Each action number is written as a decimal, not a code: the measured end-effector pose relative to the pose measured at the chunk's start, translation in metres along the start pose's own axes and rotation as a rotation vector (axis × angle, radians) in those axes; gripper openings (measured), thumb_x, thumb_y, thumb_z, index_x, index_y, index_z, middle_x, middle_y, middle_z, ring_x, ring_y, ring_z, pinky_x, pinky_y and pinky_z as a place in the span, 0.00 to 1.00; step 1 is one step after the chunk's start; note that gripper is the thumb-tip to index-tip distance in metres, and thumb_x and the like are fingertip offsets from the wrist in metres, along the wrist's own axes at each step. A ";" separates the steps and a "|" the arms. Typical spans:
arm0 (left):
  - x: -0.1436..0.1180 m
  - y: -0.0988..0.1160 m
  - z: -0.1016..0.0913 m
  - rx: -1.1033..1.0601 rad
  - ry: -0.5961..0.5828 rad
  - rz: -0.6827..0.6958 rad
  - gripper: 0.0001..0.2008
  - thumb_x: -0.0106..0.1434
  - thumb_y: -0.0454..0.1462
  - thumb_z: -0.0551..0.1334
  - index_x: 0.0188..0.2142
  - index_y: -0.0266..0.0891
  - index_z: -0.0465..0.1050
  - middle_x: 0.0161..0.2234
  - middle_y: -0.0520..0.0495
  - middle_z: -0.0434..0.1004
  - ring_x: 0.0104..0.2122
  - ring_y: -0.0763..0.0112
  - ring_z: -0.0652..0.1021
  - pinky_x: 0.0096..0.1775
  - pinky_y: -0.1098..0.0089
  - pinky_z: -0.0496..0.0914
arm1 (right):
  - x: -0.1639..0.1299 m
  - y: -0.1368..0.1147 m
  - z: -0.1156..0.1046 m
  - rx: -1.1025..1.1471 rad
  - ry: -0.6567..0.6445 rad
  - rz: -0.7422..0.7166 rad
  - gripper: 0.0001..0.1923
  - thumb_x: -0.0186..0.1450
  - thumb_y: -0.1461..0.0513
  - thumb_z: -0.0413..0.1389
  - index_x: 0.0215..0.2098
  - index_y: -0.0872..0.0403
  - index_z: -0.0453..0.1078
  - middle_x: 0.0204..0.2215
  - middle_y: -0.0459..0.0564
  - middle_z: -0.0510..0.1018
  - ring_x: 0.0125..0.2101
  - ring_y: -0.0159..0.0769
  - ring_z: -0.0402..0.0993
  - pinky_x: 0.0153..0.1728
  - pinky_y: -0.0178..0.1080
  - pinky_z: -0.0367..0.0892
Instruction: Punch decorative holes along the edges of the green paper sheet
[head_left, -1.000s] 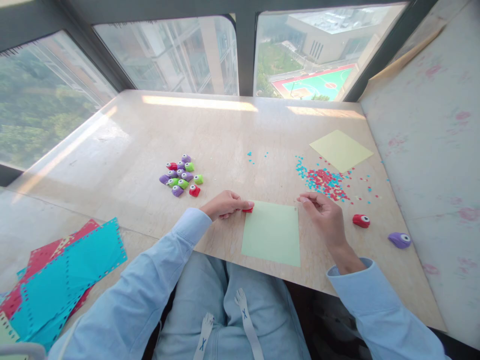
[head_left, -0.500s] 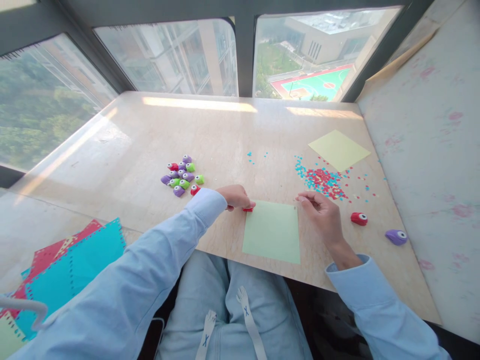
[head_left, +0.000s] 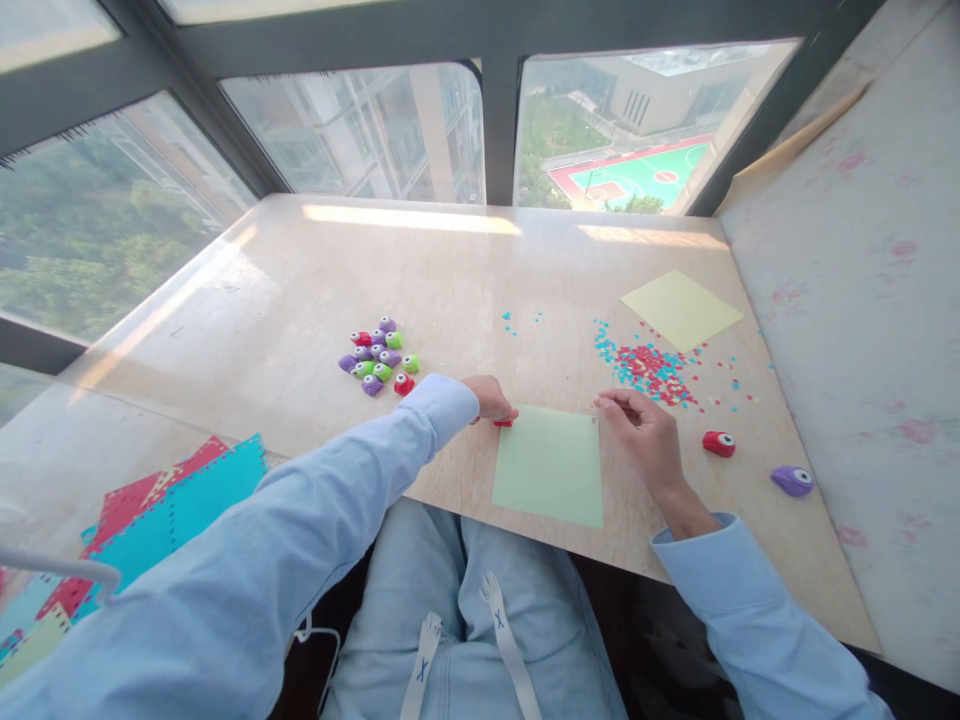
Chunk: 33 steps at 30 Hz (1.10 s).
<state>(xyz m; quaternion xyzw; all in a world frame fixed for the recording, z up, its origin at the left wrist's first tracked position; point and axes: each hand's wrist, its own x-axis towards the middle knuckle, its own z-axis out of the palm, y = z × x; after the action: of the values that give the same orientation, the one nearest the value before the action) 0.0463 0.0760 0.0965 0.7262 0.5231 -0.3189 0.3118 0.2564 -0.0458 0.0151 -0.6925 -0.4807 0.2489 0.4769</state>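
Marble table before me, pale green paper square at its near edge, my left hand closed on a small red punch at the sheet's top left corner, my right hand pinching the top right corner, loosely curled

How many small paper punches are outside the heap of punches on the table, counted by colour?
Red: 2, a red paper punch at the fingertips of the left hand, and another to the right of the right hand.
Purple: 1, a purple paper punch.
Total: 3.
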 end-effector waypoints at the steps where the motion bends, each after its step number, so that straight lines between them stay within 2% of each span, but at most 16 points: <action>1: 0.001 0.000 0.000 0.012 0.009 0.002 0.20 0.62 0.47 0.60 0.43 0.31 0.75 0.32 0.40 0.76 0.25 0.69 0.75 0.30 0.70 0.67 | 0.000 0.000 0.000 -0.001 0.000 0.000 0.14 0.61 0.51 0.59 0.36 0.52 0.77 0.35 0.51 0.82 0.36 0.43 0.78 0.42 0.44 0.72; 8: 0.010 -0.001 0.005 0.085 0.075 0.024 0.23 0.59 0.47 0.63 0.48 0.33 0.76 0.38 0.37 0.79 0.38 0.60 0.79 0.40 0.69 0.70 | -0.001 0.001 0.002 -0.015 0.021 -0.028 0.14 0.61 0.52 0.58 0.35 0.53 0.77 0.35 0.52 0.82 0.36 0.43 0.78 0.41 0.44 0.72; 13: 0.015 0.003 0.006 0.124 0.119 0.018 0.23 0.57 0.46 0.65 0.49 0.36 0.77 0.49 0.36 0.78 0.48 0.58 0.77 0.45 0.70 0.70 | -0.001 0.003 0.004 -0.036 0.006 -0.063 0.15 0.61 0.51 0.57 0.36 0.53 0.77 0.35 0.52 0.82 0.34 0.42 0.78 0.41 0.44 0.72; 16: 0.016 0.004 0.007 0.136 0.127 0.008 0.23 0.58 0.47 0.65 0.50 0.38 0.76 0.51 0.36 0.77 0.50 0.57 0.77 0.46 0.71 0.70 | -0.001 0.003 0.005 -0.039 0.013 -0.069 0.15 0.61 0.52 0.57 0.36 0.53 0.76 0.35 0.52 0.82 0.34 0.42 0.78 0.41 0.44 0.72; 21: 0.018 0.000 0.010 0.122 0.132 0.014 0.26 0.58 0.48 0.64 0.51 0.35 0.76 0.52 0.35 0.76 0.50 0.57 0.77 0.46 0.69 0.71 | -0.001 0.002 0.006 -0.030 0.005 -0.078 0.15 0.61 0.51 0.56 0.35 0.53 0.76 0.35 0.52 0.82 0.34 0.42 0.78 0.41 0.44 0.72; 25: 0.016 0.000 0.009 0.114 0.134 0.006 0.24 0.58 0.48 0.65 0.49 0.35 0.77 0.50 0.35 0.77 0.48 0.57 0.78 0.44 0.70 0.71 | -0.001 0.003 0.006 -0.030 0.002 -0.082 0.15 0.61 0.52 0.56 0.35 0.53 0.76 0.35 0.52 0.82 0.34 0.42 0.78 0.41 0.44 0.72; 29: 0.010 0.002 0.007 0.099 0.127 -0.013 0.22 0.58 0.47 0.65 0.45 0.33 0.77 0.41 0.37 0.80 0.40 0.60 0.79 0.40 0.70 0.71 | 0.000 0.004 0.005 -0.032 -0.010 -0.086 0.15 0.61 0.52 0.56 0.35 0.53 0.76 0.35 0.52 0.82 0.34 0.42 0.78 0.41 0.45 0.72; 33: 0.007 0.002 0.006 0.069 0.118 -0.029 0.18 0.58 0.46 0.65 0.40 0.33 0.77 0.30 0.42 0.77 0.31 0.65 0.78 0.35 0.70 0.69 | 0.001 0.004 0.005 -0.047 -0.021 -0.092 0.15 0.61 0.52 0.55 0.36 0.53 0.76 0.35 0.52 0.82 0.34 0.42 0.78 0.41 0.45 0.72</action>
<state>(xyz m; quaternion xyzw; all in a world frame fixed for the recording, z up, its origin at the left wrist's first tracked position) 0.0490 0.0744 0.0875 0.7464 0.5397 -0.2977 0.2508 0.2548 -0.0433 0.0091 -0.6780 -0.5226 0.2227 0.4665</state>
